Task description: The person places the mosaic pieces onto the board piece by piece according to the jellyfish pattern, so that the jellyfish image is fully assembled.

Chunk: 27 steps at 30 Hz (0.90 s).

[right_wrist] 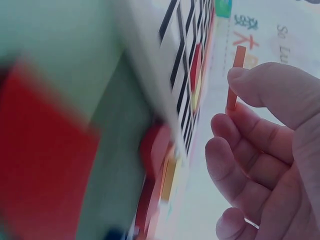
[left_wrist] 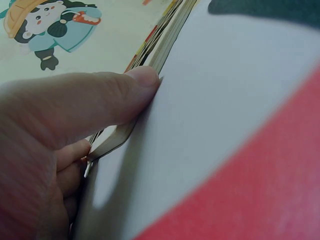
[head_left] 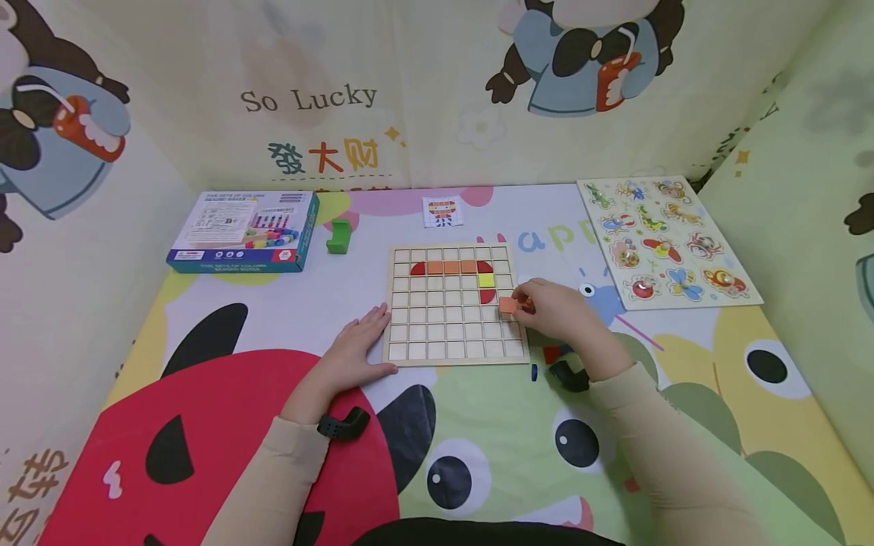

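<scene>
A wooden grid board (head_left: 451, 334) lies in the middle of the play mat, with red, orange and yellow tiles set in its upper rows. My right hand (head_left: 554, 309) pinches a small orange square tile (head_left: 507, 305) just above the board's right edge; the right wrist view shows that orange tile (right_wrist: 235, 77) edge-on between thumb and forefinger. Fingers straight, my left hand (head_left: 355, 350) rests flat against the board's lower left corner, the thumb (left_wrist: 107, 97) pressed to the board's edge (left_wrist: 120, 135).
A small pattern card (head_left: 442, 211) lies beyond the board. A blue box (head_left: 240, 231) and a green piece (head_left: 337, 235) sit at the back left. An animal puzzle board (head_left: 665, 239) lies at the back right. Loose red and blue pieces (head_left: 551, 355) lie by my right wrist.
</scene>
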Tool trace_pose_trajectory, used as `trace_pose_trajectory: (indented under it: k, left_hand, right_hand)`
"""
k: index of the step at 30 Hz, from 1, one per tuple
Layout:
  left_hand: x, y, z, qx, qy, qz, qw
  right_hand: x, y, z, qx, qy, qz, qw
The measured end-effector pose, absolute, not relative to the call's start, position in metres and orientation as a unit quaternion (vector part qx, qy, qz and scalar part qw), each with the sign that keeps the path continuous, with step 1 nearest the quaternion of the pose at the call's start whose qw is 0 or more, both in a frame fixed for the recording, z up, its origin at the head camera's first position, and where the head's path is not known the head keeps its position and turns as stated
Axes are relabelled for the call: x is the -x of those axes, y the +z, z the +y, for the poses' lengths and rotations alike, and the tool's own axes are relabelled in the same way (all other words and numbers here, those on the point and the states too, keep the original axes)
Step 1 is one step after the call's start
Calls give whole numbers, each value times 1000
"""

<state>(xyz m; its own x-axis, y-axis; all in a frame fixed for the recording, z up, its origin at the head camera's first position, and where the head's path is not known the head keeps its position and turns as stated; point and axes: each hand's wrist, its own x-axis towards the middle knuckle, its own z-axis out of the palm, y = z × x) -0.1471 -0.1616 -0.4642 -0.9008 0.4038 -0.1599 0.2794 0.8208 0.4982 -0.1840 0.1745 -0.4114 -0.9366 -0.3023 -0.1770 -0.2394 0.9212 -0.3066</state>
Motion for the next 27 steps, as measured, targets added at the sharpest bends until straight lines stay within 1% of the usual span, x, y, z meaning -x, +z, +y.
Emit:
trace_pose_trajectory:
  k: [14, 27]
  left_hand:
    - [147, -463, -161, -180, 238, 945, 132]
    - [146, -463, -161, -174, 242, 946, 130]
  right_hand:
    - [207, -412, 126, 161, -115, 973, 121]
    - [221, -423, 120, 159, -107, 972, 138]
